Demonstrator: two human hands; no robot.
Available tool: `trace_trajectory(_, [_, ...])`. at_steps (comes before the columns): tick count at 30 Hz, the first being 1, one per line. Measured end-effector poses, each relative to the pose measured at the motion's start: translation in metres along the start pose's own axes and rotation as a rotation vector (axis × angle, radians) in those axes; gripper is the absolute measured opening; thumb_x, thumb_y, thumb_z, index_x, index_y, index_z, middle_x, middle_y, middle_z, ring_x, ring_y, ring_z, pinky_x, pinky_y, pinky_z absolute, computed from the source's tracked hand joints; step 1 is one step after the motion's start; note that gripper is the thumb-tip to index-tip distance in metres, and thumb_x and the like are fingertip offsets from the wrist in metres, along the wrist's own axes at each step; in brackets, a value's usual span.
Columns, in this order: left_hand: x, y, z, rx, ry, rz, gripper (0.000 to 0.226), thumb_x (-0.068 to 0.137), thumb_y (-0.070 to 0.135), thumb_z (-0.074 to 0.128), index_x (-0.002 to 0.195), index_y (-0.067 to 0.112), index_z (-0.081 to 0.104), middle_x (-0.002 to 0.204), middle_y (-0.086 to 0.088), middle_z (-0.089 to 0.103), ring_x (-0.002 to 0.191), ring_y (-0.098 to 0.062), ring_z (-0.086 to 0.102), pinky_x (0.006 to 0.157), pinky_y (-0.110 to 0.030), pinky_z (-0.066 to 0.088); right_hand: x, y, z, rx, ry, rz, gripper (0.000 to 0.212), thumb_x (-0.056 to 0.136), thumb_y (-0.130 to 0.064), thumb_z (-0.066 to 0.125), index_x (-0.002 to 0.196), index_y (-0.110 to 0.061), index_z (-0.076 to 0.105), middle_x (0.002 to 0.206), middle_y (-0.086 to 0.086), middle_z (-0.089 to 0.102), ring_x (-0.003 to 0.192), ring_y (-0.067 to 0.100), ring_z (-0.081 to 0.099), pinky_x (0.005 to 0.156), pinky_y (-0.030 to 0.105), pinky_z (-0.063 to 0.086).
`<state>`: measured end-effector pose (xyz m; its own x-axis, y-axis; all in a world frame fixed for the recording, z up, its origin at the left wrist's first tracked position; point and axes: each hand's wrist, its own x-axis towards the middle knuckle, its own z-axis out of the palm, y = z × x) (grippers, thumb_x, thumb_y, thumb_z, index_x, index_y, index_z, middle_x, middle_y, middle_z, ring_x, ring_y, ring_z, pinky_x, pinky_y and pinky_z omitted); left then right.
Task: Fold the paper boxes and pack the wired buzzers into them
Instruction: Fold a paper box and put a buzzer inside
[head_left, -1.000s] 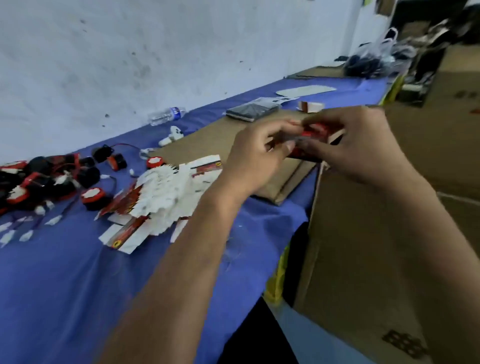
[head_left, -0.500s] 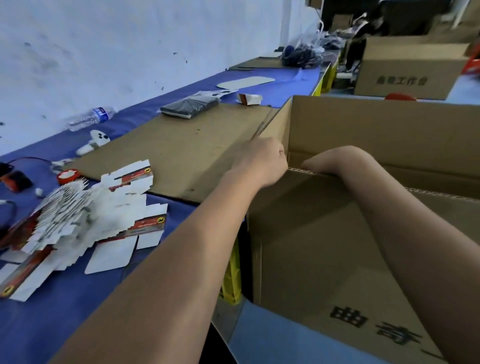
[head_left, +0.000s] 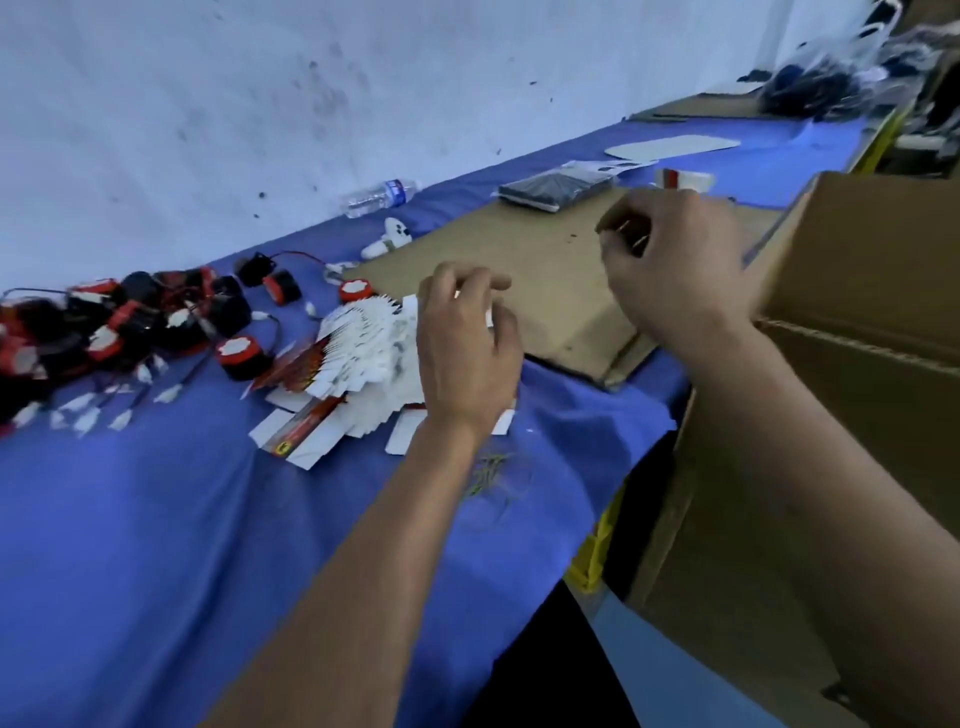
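Observation:
A fanned stack of flat white and red paper boxes (head_left: 358, 358) lies on the blue tablecloth. My left hand (head_left: 465, 348) hovers over its right side with fingers loosely curled, holding nothing I can see. My right hand (head_left: 675, 270) is raised above the flat cardboard sheet (head_left: 545, 291), fingers curled and empty. A heap of black and red wired buzzers (head_left: 130, 322) with white connectors sits at the left of the table. One folded small box (head_left: 683, 179) stands at the far end of the cardboard sheet.
A large open cardboard carton (head_left: 857, 364) stands at the right beside the table edge. A plastic water bottle (head_left: 382, 195), a white object (head_left: 389, 239) and a dark wrapped packet (head_left: 558, 184) lie near the wall. Bags fill the far right corner.
Both hands have come out of the large carton and swung back left over the table. The small red box held a second ago is no longer in my hands.

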<state>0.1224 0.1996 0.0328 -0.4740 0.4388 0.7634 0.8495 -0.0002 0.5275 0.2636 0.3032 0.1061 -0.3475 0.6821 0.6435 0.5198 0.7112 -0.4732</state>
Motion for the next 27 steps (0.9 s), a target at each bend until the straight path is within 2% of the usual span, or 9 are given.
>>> trace_trajectory(4, [-0.007, -0.072, -0.071, 0.259, 0.211, -0.273, 0.039, 0.071, -0.008, 0.052, 0.106, 0.005, 0.066, 0.112, -0.017, 0.059, 0.109, -0.037, 0.052, 0.093, -0.040, 0.040, -0.018, -0.086, 0.099, 0.069, -0.447, -0.225, 0.018, 0.091, -0.019, 0.060, 0.101, -0.018, 0.075, 0.097, 0.005, 0.074, 0.091, 0.022, 0.064, 0.081, 0.033, 0.052])
trace_trajectory(9, [-0.009, -0.139, -0.120, 0.179, 0.293, -0.931, 0.035, 0.089, 0.006, 0.060, 0.124, 0.007, 0.056, 0.125, -0.016, 0.060, 0.117, -0.036, 0.055, 0.081, -0.034, 0.035, -0.028, -0.165, 0.194, -0.106, -0.560, -0.569, 0.031, 0.096, -0.034, 0.057, 0.123, -0.021, 0.065, 0.121, 0.008, 0.064, 0.123, 0.031, 0.049, 0.096, 0.043, 0.047])
trace_trajectory(12, [-0.005, -0.160, -0.127, 0.015, 0.331, -1.151, 0.034, 0.096, 0.005, 0.051, 0.129, 0.003, 0.051, 0.132, -0.019, 0.058, 0.112, -0.034, 0.056, 0.077, -0.031, 0.035, -0.031, -0.191, 0.234, -0.312, -0.777, -0.653, 0.047, 0.101, -0.037, 0.052, 0.145, -0.020, 0.048, 0.148, 0.011, 0.048, 0.143, 0.031, 0.034, 0.119, 0.055, 0.024])
trace_trajectory(14, [-0.003, -0.169, -0.130, -0.061, 0.356, -1.205, 0.033, 0.099, 0.004, 0.046, 0.132, 0.001, 0.051, 0.134, -0.021, 0.057, 0.109, -0.033, 0.054, 0.068, -0.025, 0.031, -0.035, -0.198, 0.248, -0.429, -0.867, -0.642, 0.036, 0.103, -0.035, 0.047, 0.135, -0.020, 0.056, 0.136, 0.008, 0.059, 0.137, 0.030, 0.045, 0.123, 0.059, 0.006])
trace_trajectory(18, [-0.001, -0.184, -0.137, -0.298, 0.434, -1.293, 0.023, 0.102, 0.005, 0.040, 0.117, -0.002, 0.055, 0.127, -0.025, 0.062, 0.103, -0.037, 0.062, 0.078, -0.044, 0.050, -0.048, -0.211, 0.247, -0.448, -0.641, -0.642, 0.024, 0.099, -0.018, 0.050, 0.075, -0.019, 0.055, 0.068, 0.000, 0.053, 0.095, 0.028, 0.066, 0.124, 0.055, 0.008])
trace_trajectory(20, [-0.002, -0.185, -0.142, -0.540, 0.496, -1.311, 0.014, 0.103, 0.004, 0.040, 0.100, 0.000, 0.053, 0.117, -0.028, 0.066, 0.096, -0.035, 0.069, 0.083, -0.044, 0.060, -0.051, -0.212, 0.237, -0.393, -0.591, -0.625, 0.016, 0.098, -0.020, 0.054, 0.083, -0.021, 0.061, 0.077, 0.002, 0.060, 0.095, 0.030, 0.066, 0.121, 0.055, 0.017])
trace_trajectory(22, [-0.004, -0.189, -0.152, -0.659, 0.568, -1.287, 0.016, 0.104, 0.008, 0.044, 0.113, 0.001, 0.054, 0.114, -0.026, 0.068, 0.095, -0.033, 0.069, 0.082, -0.042, 0.062, -0.051, -0.211, 0.225, -0.325, -0.497, -0.574, 0.013, 0.095, -0.014, 0.055, 0.098, -0.018, 0.067, 0.095, 0.009, 0.070, 0.097, 0.034, 0.066, 0.100, 0.044, 0.040])
trace_trajectory(24, [-0.007, -0.188, -0.167, -0.692, 0.569, -1.225, 0.025, 0.106, 0.019, 0.047, 0.124, 0.005, 0.056, 0.111, -0.018, 0.067, 0.093, -0.032, 0.065, 0.078, -0.039, 0.060, -0.049, -0.214, 0.210, -0.131, -0.258, -0.499, 0.017, 0.092, -0.009, 0.055, 0.103, -0.014, 0.067, 0.092, 0.013, 0.071, 0.086, 0.038, 0.065, 0.067, 0.035, 0.037])
trace_trajectory(27, [-0.021, -0.182, -0.201, -0.747, 0.511, -1.080, 0.029, 0.109, 0.038, 0.044, 0.107, 0.017, 0.063, 0.105, -0.009, 0.070, 0.092, -0.028, 0.066, 0.079, -0.040, 0.058, -0.053, -0.232, 0.191, 0.380, -0.128, -0.287, 0.015, 0.096, -0.018, 0.056, 0.103, -0.010, 0.067, 0.086, 0.010, 0.073, 0.080, 0.036, 0.063, 0.061, 0.034, 0.036])
